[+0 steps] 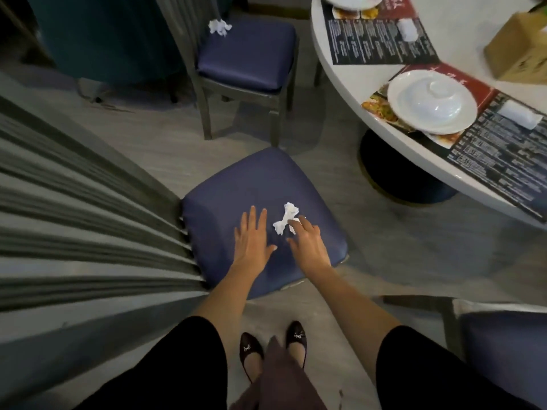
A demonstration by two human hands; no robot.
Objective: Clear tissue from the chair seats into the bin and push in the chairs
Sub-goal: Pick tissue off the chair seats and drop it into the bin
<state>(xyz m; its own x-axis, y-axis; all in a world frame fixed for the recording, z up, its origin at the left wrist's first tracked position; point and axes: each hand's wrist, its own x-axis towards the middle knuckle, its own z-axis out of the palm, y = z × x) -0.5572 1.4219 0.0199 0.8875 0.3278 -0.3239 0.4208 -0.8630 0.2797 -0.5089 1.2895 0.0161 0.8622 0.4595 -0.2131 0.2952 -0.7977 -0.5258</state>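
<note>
Fingers (299, 225) of the right hand (309, 244), loosely bent, touch the crumpled tissue (284, 221) on its right edge at frame centre, not closed round it. Just left of it the left hand (253, 238) lies flat, fingers straight, on the near chair seat (219, 208).

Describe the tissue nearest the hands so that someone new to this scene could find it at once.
Left of the round white table, find the blue chair seat under the spread left hand. The crumpled white tissue lies on that cushion at the fingertips of the right hand. The other tissue sits on the far chair's back corner, untouched.
</note>
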